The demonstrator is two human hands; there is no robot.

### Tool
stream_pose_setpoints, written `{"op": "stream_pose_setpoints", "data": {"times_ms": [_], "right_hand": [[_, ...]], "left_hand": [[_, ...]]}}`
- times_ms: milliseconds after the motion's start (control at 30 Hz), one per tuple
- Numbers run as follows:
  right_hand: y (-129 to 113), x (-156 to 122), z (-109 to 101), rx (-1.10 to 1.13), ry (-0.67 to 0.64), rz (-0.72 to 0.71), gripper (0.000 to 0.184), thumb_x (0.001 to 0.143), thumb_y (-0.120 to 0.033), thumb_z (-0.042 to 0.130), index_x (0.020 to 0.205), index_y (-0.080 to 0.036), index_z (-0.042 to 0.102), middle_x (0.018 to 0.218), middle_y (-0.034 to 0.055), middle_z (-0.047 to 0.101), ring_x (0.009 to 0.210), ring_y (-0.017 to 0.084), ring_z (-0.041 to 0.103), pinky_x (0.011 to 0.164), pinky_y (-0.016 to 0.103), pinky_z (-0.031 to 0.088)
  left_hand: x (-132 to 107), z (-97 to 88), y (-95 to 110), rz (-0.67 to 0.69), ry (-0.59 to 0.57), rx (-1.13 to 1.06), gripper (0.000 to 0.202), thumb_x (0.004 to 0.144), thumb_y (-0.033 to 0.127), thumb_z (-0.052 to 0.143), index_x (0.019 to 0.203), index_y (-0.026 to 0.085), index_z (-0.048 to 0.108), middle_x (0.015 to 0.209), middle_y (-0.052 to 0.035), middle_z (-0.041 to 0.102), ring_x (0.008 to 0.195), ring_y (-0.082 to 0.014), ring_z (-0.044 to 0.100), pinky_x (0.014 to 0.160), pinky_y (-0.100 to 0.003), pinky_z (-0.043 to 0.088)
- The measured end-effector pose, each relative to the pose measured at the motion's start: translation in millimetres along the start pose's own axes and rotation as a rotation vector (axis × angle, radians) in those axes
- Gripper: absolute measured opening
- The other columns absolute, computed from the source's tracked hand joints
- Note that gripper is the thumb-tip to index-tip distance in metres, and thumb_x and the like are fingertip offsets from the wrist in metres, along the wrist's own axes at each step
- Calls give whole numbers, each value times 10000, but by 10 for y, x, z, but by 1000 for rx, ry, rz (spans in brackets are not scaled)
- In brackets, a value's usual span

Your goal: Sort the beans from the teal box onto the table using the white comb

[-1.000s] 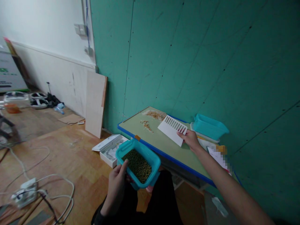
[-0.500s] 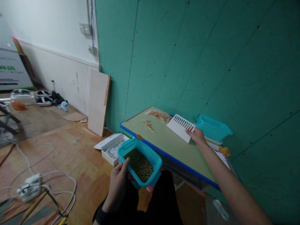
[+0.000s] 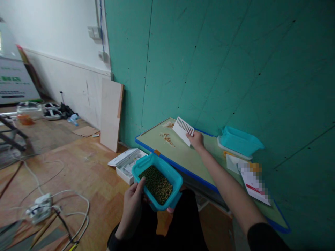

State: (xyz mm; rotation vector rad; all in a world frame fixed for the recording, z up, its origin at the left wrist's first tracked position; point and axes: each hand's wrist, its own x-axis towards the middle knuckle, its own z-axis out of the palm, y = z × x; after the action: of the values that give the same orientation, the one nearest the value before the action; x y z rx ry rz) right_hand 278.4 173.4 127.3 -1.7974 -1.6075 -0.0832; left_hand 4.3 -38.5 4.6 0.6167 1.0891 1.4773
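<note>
My left hand (image 3: 134,200) is closed on the near left rim of a turquoise plastic tub (image 3: 175,171), thumb over the edge. Inside the tub lie green beans (image 3: 151,176) and yellowish beans (image 3: 162,192), side by side and partly mixed. My right hand (image 3: 196,138) grips a white slotted plastic scraper (image 3: 181,131) by its right end, tilted over the table (image 3: 195,161). Loose yellowish beans (image 3: 167,138) lie on the tabletop left of the scraper. More beans (image 3: 170,124) show at the far edge, partly hidden behind it.
A second turquoise tub (image 3: 240,141) stands on a white lid at the table's right, near printed papers (image 3: 255,188). Below the table's left edge sits an open white box (image 3: 127,170). A board (image 3: 111,115) leans on the wall. Cables and a power strip (image 3: 39,209) lie on the floor.
My right hand has carried the scraper left and away from me, across the table towards the loose beans, covering part of the far pile. My left hand and its tub stay nearly still.
</note>
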Motion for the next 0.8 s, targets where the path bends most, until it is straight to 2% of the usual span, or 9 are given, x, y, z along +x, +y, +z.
{"op": "stream_pose_setpoints", "data": {"times_ms": [133, 300, 533, 800], "right_hand": [[-211, -104, 123, -42, -27, -25, 218, 833, -318, 684, 873, -136, 796, 904, 133, 796, 843, 230, 733, 716, 262, 509], [-245, -172, 100, -106, -14, 27, 232, 861, -277, 621, 876, -125, 795, 911, 162, 786, 858, 248, 731, 738, 279, 514], [-5, -233, -81, -157, 24, 47, 231, 828, -282, 614, 812, -140, 795, 838, 159, 785, 827, 269, 737, 711, 291, 511], [452, -266, -245, -81, 97, 125, 233, 775, -313, 644, 823, -141, 793, 829, 145, 789, 815, 272, 740, 685, 292, 506]], "left_hand": [[-14, 15, 12, -10, 0, 3, 562, 620, 672, 842, 555, 181, 578, 414, 19, 540, 354, -134, 505, 383, -247, 432], [-12, 16, 6, -13, 2, 12, 571, 624, 687, 834, 566, 181, 576, 416, 16, 542, 360, -134, 512, 380, -234, 410], [-28, 41, 37, -23, 28, 23, 588, 579, 711, 837, 569, 188, 568, 396, 35, 514, 340, -128, 485, 362, -233, 374], [-49, 55, 47, -17, 18, 29, 571, 626, 695, 819, 567, 190, 561, 403, 35, 513, 342, -113, 462, 358, -220, 348]]}}
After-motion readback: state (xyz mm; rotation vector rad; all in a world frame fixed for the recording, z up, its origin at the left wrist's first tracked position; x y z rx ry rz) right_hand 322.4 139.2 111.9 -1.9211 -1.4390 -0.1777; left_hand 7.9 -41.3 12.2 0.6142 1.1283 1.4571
